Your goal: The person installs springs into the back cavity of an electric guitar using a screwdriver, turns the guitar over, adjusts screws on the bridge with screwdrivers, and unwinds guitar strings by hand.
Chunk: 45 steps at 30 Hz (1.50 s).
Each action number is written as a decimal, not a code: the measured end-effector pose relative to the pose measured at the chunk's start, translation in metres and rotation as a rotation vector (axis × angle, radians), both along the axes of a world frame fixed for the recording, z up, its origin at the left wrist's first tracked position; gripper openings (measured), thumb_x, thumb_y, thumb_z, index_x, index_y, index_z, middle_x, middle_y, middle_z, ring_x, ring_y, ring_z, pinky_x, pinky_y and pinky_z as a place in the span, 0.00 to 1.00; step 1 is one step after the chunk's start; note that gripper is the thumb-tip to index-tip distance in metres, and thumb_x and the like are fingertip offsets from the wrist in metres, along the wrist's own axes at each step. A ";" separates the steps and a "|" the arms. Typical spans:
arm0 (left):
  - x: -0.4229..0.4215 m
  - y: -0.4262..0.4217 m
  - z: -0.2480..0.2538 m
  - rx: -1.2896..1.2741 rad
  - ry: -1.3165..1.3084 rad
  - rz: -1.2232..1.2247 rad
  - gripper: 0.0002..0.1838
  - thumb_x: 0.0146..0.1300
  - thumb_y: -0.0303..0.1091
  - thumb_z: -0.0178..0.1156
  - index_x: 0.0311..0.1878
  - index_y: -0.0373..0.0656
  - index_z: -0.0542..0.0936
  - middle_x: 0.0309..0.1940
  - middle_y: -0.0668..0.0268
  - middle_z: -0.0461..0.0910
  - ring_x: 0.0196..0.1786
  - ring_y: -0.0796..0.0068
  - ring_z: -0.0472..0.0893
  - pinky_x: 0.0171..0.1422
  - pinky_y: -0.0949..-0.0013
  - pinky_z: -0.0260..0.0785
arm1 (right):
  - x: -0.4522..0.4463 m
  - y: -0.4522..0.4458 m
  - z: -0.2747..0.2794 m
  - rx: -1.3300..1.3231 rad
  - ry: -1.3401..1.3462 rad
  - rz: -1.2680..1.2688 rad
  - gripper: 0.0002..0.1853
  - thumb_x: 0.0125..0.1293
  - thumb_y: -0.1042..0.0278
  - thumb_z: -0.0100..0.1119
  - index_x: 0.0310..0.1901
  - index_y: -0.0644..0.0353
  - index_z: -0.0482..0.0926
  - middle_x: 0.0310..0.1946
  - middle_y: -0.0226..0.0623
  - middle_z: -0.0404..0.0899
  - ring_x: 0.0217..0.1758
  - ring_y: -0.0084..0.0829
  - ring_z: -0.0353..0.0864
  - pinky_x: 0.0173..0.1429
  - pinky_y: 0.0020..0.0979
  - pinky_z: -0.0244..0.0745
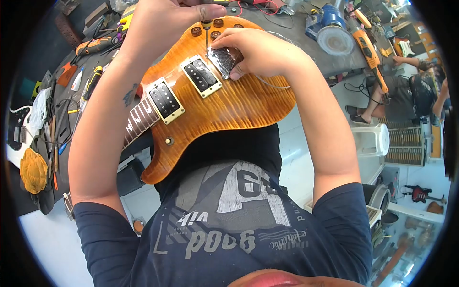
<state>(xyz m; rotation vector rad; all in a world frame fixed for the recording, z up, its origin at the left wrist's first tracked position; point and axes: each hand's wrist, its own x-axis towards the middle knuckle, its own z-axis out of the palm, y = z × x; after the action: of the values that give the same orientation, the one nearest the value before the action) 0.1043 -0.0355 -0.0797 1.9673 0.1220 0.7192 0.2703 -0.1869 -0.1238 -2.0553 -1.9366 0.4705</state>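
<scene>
While left hand [191,15] high around screwdriver [207,39], right hand [262,50] low across bridge [221,59].

A blue grinder [330,19] stands on the counter [308,55] near an orange power tool [366,51]. A white bin [377,139] stands near a co-worker [400,100].

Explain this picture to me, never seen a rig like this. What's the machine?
No machine here: just a person's two bare hands. The one picture comes from a camera worn on the head, looking down, so the shirt fills the lower part. The left hand holds a screwdriver upright over an amber electric guitar. The right hand has its fingers around the metal bridge. The dark workbench carries tools, including a blue bench grinder. Another person shows at the right edge.
</scene>
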 end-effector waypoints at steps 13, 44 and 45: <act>0.004 0.012 -0.015 -0.036 0.000 -0.049 0.16 0.68 0.16 0.72 0.58 0.31 0.83 0.47 0.62 0.91 0.49 0.76 0.90 0.59 0.70 0.85 | 0.000 -0.001 0.000 0.016 0.015 -0.005 0.37 0.57 0.72 0.82 0.71 0.57 0.82 0.62 0.36 0.86 0.64 0.40 0.87 0.70 0.41 0.81; 0.010 -0.009 -0.026 0.159 -0.176 0.075 0.11 0.70 0.23 0.74 0.52 0.34 0.84 0.41 0.62 0.91 0.42 0.78 0.90 0.51 0.73 0.84 | -0.002 -0.007 0.027 -0.096 -0.031 0.031 0.27 0.58 0.72 0.79 0.61 0.61 0.88 0.55 0.53 0.90 0.63 0.50 0.88 0.67 0.44 0.81; 0.018 -0.012 -0.033 0.137 -0.229 0.121 0.12 0.69 0.23 0.75 0.51 0.34 0.85 0.40 0.62 0.91 0.41 0.78 0.90 0.50 0.73 0.84 | -0.001 -0.007 0.029 -0.113 -0.023 0.032 0.27 0.58 0.72 0.79 0.61 0.62 0.88 0.54 0.53 0.90 0.63 0.50 0.88 0.67 0.44 0.81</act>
<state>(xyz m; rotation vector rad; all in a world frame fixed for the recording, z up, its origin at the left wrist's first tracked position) 0.1222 -0.0472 -0.1128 2.0036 0.0543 1.0506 0.2690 -0.1934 -0.0949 -2.1090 -2.0012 0.5783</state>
